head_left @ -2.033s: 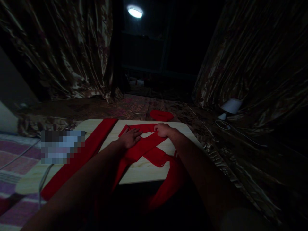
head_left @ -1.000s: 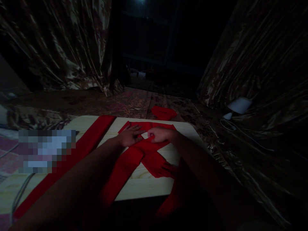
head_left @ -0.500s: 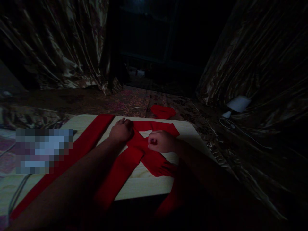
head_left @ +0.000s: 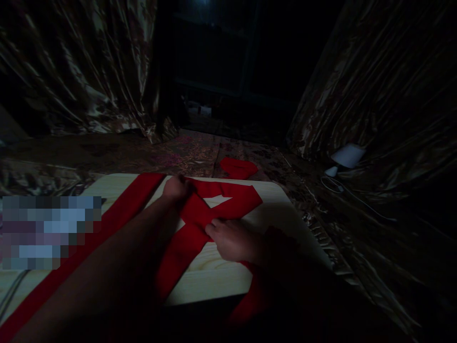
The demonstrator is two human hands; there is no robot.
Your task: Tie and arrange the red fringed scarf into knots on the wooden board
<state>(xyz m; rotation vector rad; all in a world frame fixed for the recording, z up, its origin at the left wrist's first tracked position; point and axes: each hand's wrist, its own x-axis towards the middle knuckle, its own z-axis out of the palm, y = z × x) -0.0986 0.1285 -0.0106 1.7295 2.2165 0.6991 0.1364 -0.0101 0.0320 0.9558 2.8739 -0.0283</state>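
A red cloth strip (head_left: 194, 216) lies on a pale wooden table, looped over itself so that two lengths cross near the middle. At the loop's far left corner, my left hand (head_left: 176, 188) is closed on the cloth; its fingertips are partly hidden. My right hand (head_left: 232, 240) pinches the strip just right of the crossing, thumb and fingers pressed together, and covers the end beneath it. Left of my left forearm, another long red band (head_left: 117, 216) runs along the table.
The wooden table (head_left: 271, 252) has rounded far corners. Beyond its far edge lies a folded red cloth piece (head_left: 238, 168). A white lamp (head_left: 348, 156) with a cord stands at the right. A blurred-out object (head_left: 50, 233) is at left, and patterned curtains (head_left: 107, 62) hang behind.
My right hand has moved down and slightly left, from above the crossing to pinching the cloth beside it. My left hand stays at the loop's corner. The view has shifted slightly.
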